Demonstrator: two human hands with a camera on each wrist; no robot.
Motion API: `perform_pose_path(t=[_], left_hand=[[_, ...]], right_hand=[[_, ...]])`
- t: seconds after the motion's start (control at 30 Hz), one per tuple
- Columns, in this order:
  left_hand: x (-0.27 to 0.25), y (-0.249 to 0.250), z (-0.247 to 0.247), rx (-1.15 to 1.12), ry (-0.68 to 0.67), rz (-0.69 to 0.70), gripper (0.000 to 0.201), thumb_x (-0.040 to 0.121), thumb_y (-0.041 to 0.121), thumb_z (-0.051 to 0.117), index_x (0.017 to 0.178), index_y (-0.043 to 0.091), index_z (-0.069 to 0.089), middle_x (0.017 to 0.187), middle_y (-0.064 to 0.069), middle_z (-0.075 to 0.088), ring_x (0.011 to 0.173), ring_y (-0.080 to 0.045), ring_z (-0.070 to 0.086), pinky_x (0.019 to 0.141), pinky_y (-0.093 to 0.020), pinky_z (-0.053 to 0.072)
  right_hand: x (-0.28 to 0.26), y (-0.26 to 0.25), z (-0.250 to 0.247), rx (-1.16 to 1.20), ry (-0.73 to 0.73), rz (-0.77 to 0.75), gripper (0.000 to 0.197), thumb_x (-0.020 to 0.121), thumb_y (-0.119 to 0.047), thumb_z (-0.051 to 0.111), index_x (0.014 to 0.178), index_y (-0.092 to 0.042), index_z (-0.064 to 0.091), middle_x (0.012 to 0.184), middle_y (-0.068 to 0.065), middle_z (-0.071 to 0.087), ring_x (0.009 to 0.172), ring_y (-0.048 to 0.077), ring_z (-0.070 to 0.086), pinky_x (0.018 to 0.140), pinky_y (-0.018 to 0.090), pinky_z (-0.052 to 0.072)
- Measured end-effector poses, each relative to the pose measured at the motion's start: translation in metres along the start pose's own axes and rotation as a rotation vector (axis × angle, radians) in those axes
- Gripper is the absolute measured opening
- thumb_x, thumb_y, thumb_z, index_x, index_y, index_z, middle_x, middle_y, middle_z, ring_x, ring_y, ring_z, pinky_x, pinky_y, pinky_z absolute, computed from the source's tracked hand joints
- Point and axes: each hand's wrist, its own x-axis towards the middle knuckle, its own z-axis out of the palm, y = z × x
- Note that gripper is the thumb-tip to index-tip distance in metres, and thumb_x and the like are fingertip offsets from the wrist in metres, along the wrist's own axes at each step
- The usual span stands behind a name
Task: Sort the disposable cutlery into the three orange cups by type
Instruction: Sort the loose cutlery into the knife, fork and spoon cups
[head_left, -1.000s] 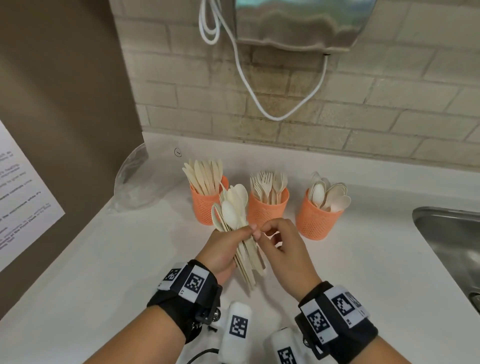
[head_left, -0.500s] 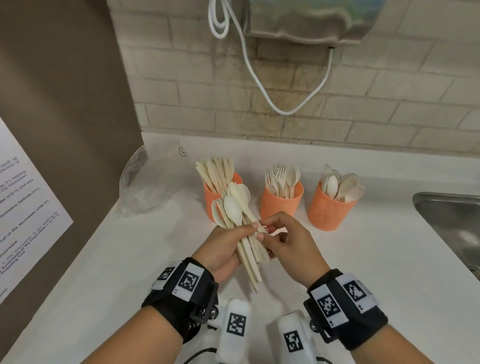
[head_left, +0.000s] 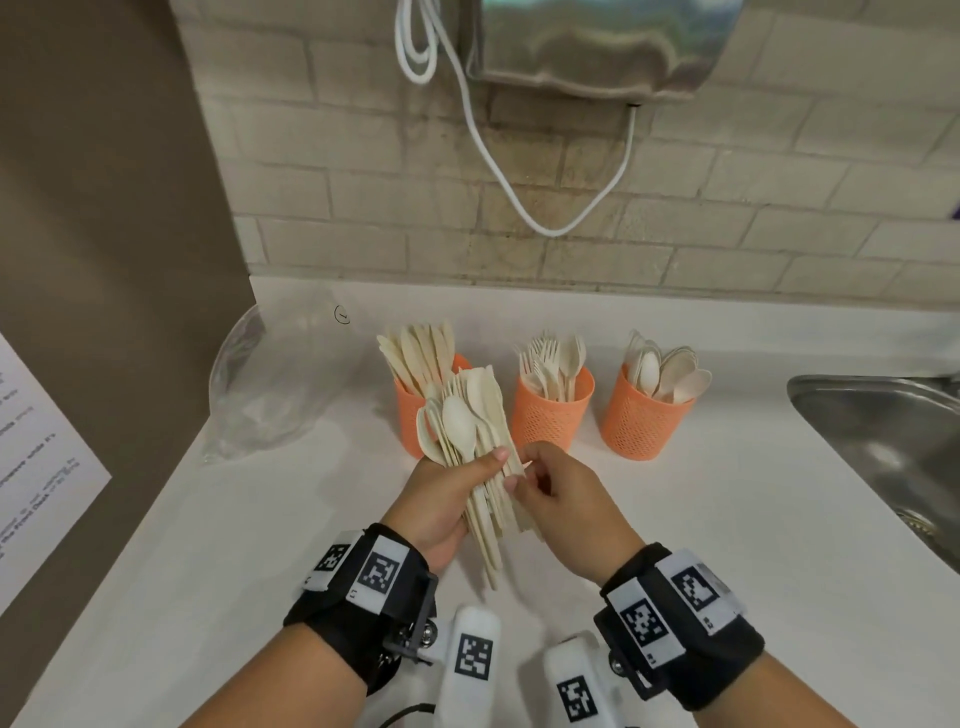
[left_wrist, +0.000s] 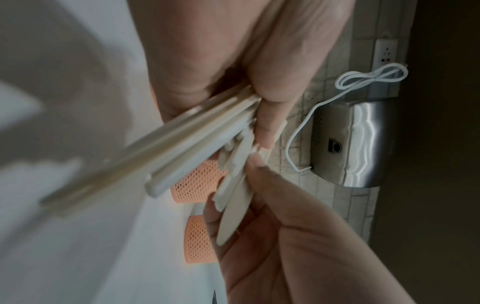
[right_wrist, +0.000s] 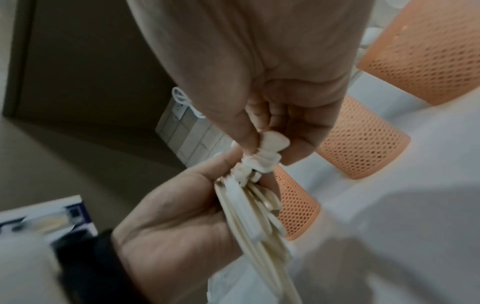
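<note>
mixed bundle of cutlery held above the near counter, clamped in the left hand; right hand pinching one handle at its right edge. probably light, stiff, slick: best pinched mid-handle. three orange cups just beyond.

Paper sheet on the brown wall showing printed lines too small and blurred for reading, small circled mark on the plastic bag looking like a "1", wrist bands carrying black-and-white square marker patterns, no words.
</note>
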Motion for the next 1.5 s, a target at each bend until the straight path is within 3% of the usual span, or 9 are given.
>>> perform_pose_path(t=[0.17,0.3,0.47,0.77,0.87,1.03,1.2,1.3,1.5], left_hand=[[0.0,-0.001,-0.004,0.017,0.011,-0.008,0.029,0.09,0.006,0.06,0.119,0.002,0.062,0.109,-0.021,0.07,0.101,-0.034,0.068,0.089,-0.046,0.054],[0.001,0.001,-0.003,0.024,0.048,-0.003,0.025,0.09,0.006,0.061,0.114,0.002,0.063,0.104,-0.022,0.07,0.097,-0.034,0.068,0.077,-0.041,0.057],[0.0,0.001,0.0,0.024,0.047,0.02,0.021,0.088,0.001,0.059,0.108,0.005,0.067,0.1,-0.015,0.072,0.095,-0.023,0.07,0.081,-0.035,0.054],[-0.01,0.002,0.008,0.059,-0.046,0.084,0.017,0.089,0.009,0.06,0.096,0.017,0.073,0.082,0.004,0.073,0.078,-0.01,0.067,0.073,-0.024,0.05],[-0.009,-0.003,0.007,0.255,0.028,0.118,0.026,0.083,-0.003,0.061,0.099,0.017,0.07,0.078,-0.003,0.069,0.071,-0.012,0.062,0.065,-0.027,0.05],[-0.012,-0.001,0.01,0.515,0.021,0.15,0.027,0.071,0.016,0.059,0.096,0.018,0.07,0.068,0.005,0.069,0.066,-0.012,0.065,0.063,-0.027,0.052],[-0.019,0.006,0.006,0.428,-0.084,0.051,0.03,0.083,-0.004,0.063,0.105,0.014,0.069,0.084,-0.003,0.074,0.079,-0.014,0.07,0.071,-0.026,0.055],[-0.021,0.008,0.006,0.301,-0.156,-0.014,0.032,0.084,-0.004,0.065,0.111,0.013,0.066,0.096,-0.01,0.073,0.088,-0.019,0.07,0.076,-0.028,0.057],[-0.022,0.006,0.005,0.213,-0.188,-0.101,0.025,0.086,-0.002,0.061,0.109,0.008,0.063,0.076,-0.006,0.069,0.07,-0.013,0.067,0.064,-0.025,0.055]], right_hand=[[0.0,-0.003,-0.006,0.185,-0.004,0.139,0.009,0.098,-0.006,0.043,0.095,-0.002,0.05,0.076,0.002,0.051,0.067,0.012,0.051,0.055,0.011,0.042],[0.003,-0.004,-0.005,0.355,0.031,0.203,0.014,0.097,-0.001,0.039,0.091,-0.011,0.047,0.073,0.002,0.048,0.061,0.011,0.048,0.054,0.018,0.042],[0.004,0.002,-0.003,0.334,0.043,0.139,0.021,0.091,-0.022,0.061,0.074,-0.017,0.049,0.054,-0.016,0.041,0.054,0.005,0.038,0.058,0.023,0.031],[0.014,-0.001,-0.004,0.44,-0.003,0.236,0.048,0.079,-0.049,0.07,0.109,-0.013,0.059,0.075,-0.008,0.053,0.056,0.0,0.045,0.055,0.014,0.031],[0.015,-0.014,-0.007,0.525,-0.115,0.166,0.026,0.085,-0.03,0.069,0.106,-0.016,0.062,0.064,-0.015,0.061,0.05,-0.005,0.054,0.045,0.008,0.037],[0.018,-0.02,0.001,0.564,-0.103,0.094,0.039,0.075,-0.016,0.08,0.111,-0.016,0.064,0.093,0.0,0.073,0.081,0.008,0.07,0.057,0.017,0.049],[0.02,-0.018,-0.002,0.593,-0.115,0.131,0.028,0.083,-0.007,0.069,0.111,-0.013,0.065,0.089,0.005,0.073,0.07,0.009,0.069,0.053,0.018,0.05],[0.02,-0.014,-0.004,0.673,-0.178,0.198,0.028,0.087,-0.008,0.064,0.115,-0.014,0.063,0.1,0.01,0.073,0.087,0.023,0.071,0.064,0.037,0.058],[0.019,-0.009,-0.009,0.743,-0.307,0.253,0.025,0.092,-0.013,0.058,0.114,-0.003,0.063,0.08,0.008,0.07,0.057,0.016,0.059,0.044,0.021,0.045]])
